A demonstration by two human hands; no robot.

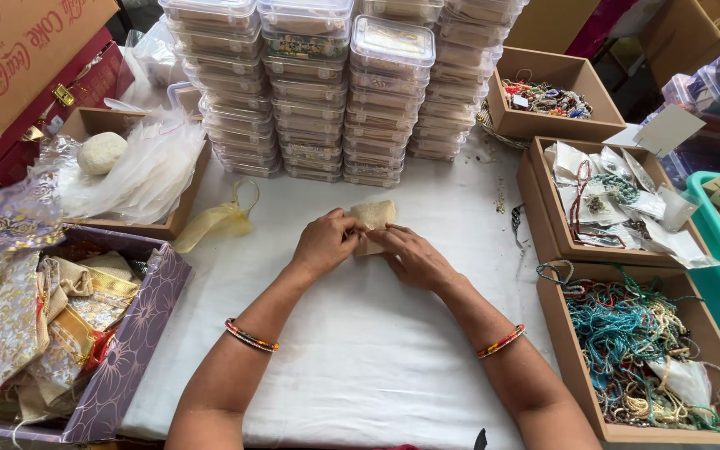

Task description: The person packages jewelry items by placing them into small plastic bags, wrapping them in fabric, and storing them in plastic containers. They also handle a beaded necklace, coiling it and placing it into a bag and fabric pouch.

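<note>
I see left hand [325,242] and right hand [414,258] together, both pinching a small beige cloth pouch [373,218] | pouch on white tablecloth [360,350] (mid-table) | stacked clear plastic containers [335,92] just behind

Left hand [324,242], right hand [414,258]: fingers pinched together.
</note>
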